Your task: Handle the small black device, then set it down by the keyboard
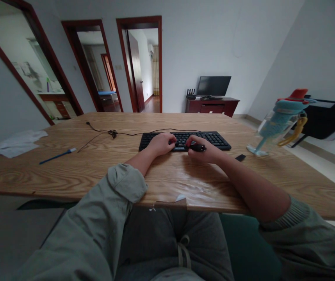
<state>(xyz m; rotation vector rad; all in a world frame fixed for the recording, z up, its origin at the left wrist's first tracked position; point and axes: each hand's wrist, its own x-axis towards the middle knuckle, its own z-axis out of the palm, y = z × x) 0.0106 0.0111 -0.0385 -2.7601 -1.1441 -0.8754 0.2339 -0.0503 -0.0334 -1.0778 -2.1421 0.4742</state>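
**Two Hands at One Black Keyboard**

Wood is spreading out wide under my arms, one big brown table [68, 171] in a pale room. One black keyboard [214, 139] is lying flat on it, straight in front of me, with its long side running from left to right.

My left hand [161, 144] is resting on the left part of the keys, fingers curled loosely and not gripping anything. My right hand [207, 153] is sitting at the near edge of the keyboard, toward the middle. Its fingers are closing around one small dark thing [197, 147]; I cannot tell what it is. It is lying sideways, pointing right, just touching the front of the keys. So my right hand is the nearer one to it.

One thin black cord [111, 133] is trailing off to the left. Farther left, one blue pen [56, 156] and some white paper [19, 142] are lying well apart from me. On my right, one small black piece [240, 157] is sitting near my wrist, and one blue bottle [278, 123] is standing beyond it.
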